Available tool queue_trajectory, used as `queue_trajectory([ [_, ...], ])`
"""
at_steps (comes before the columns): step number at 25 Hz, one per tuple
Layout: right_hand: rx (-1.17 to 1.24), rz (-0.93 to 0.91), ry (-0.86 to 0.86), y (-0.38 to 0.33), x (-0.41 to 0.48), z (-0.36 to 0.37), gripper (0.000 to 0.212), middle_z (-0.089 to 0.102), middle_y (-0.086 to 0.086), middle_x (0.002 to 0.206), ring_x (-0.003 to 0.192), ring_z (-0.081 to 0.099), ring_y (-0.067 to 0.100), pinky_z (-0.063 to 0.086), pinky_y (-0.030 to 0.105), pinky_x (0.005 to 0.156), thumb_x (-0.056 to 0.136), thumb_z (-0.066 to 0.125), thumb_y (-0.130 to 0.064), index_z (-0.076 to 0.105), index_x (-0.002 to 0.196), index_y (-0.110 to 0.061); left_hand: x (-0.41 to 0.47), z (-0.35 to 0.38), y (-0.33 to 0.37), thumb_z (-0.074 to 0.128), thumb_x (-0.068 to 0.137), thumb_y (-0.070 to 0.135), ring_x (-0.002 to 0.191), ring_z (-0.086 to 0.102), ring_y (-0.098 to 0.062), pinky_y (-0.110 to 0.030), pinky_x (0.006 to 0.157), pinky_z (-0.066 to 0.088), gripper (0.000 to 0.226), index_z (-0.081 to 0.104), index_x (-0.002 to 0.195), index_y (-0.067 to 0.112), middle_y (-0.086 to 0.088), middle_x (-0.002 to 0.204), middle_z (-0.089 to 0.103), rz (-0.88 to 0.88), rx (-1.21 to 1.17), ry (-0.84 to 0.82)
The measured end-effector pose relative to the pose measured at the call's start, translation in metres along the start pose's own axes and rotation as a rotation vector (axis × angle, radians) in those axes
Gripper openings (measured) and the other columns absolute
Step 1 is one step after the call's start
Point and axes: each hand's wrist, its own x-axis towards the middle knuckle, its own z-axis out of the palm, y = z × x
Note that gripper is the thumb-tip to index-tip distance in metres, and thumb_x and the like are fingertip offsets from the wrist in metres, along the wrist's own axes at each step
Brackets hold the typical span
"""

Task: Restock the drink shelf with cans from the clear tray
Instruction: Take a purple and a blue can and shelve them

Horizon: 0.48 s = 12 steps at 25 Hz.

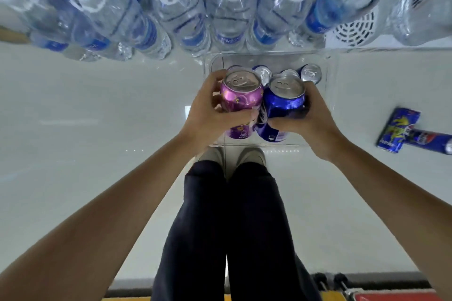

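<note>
Seen from above, the left hand (pixel 208 110) is wrapped around a purple can (pixel 241 95), thumb across its front and fingers curled behind, while the right hand (pixel 305 117) is closed the same way around a blue can (pixel 283 102). The two cans stand upright and touch side by side at the centre of the frame, held above the clear tray (pixel 327 95), which sits on the pale floor (pixel 97 129) just ahead of the person's shoes (pixel 252 154). Behind the held cans, toward the tray's far end, three or four more can tops (pixel 310 73) show upright in the tray; the rest are hidden by the hands. Below the hands, two further cans, one purple and one blue, show through the tray's near end. Across the top of the frame stands a row of water bottles (pixel 230 7) with white caps and blue labels. At the right edge, well apart from the tray, blue wrapped packs (pixel 398 129) lie flat on the floor. Dark trouser legs (pixel 227 227) fill the lower centre.
</note>
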Motion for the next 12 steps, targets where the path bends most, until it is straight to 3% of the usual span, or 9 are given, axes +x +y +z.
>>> queue_trajectory([
  [3, 0.16, -0.079, -0.005, -0.078, -0.04, 0.0, 0.053, 0.068, -0.002, 0.091, 0.08, 0.068, 0.009, 0.055, 0.022, 0.067, 0.06, 0.075, -0.006, 0.05, 0.107, -0.011, -0.036, -0.007, 0.079, 0.08, 0.058, 0.009, 0.089, 0.065, -0.011, -0.023, 0.076, 0.054, 0.07, 0.051, 0.121, 0.007, -0.004, 0.103, 0.066, 0.064, -0.126, 0.003],
  [7, 0.309, -0.197, -0.009, -0.184, -0.096, 0.003, 0.032, 0.07, -0.009, 0.082, 0.078, 0.067, 0.011, 0.055, 0.026, 0.068, 0.069, 0.071, -0.017, 0.06, 0.099, -0.017, -0.092, -0.019, 0.181, 0.066, 0.076, 0.01, 0.08, 0.068, -0.008, -0.02, 0.068, 0.053, 0.036, 0.058, 0.111, 0.011, 0.008, 0.086, 0.072, 0.171, -0.26, 0.049],
  [10, 0.362, -0.28, -0.054, -0.258, -0.143, 0.008, 0.03, 0.071, -0.01, 0.081, 0.078, 0.067, 0.01, 0.055, 0.025, 0.068, 0.066, 0.071, -0.027, 0.064, 0.095, -0.022, -0.141, -0.026, 0.252, 0.059, 0.083, 0.016, 0.084, 0.069, -0.012, -0.023, 0.069, 0.055, 0.038, 0.055, 0.12, 0.011, 0.003, 0.093, 0.07, 0.253, -0.337, 0.096],
  [12, 0.324, -0.328, -0.078, -0.302, -0.173, 0.012, 0.042, 0.073, -0.01, 0.084, 0.078, 0.069, 0.011, 0.055, 0.024, 0.067, 0.06, 0.077, -0.026, 0.063, 0.099, -0.021, -0.174, -0.033, 0.296, 0.067, 0.078, 0.018, 0.085, 0.07, -0.012, -0.023, 0.069, 0.055, 0.043, 0.056, 0.12, 0.015, 0.005, 0.094, 0.072, 0.302, -0.34, 0.111],
])
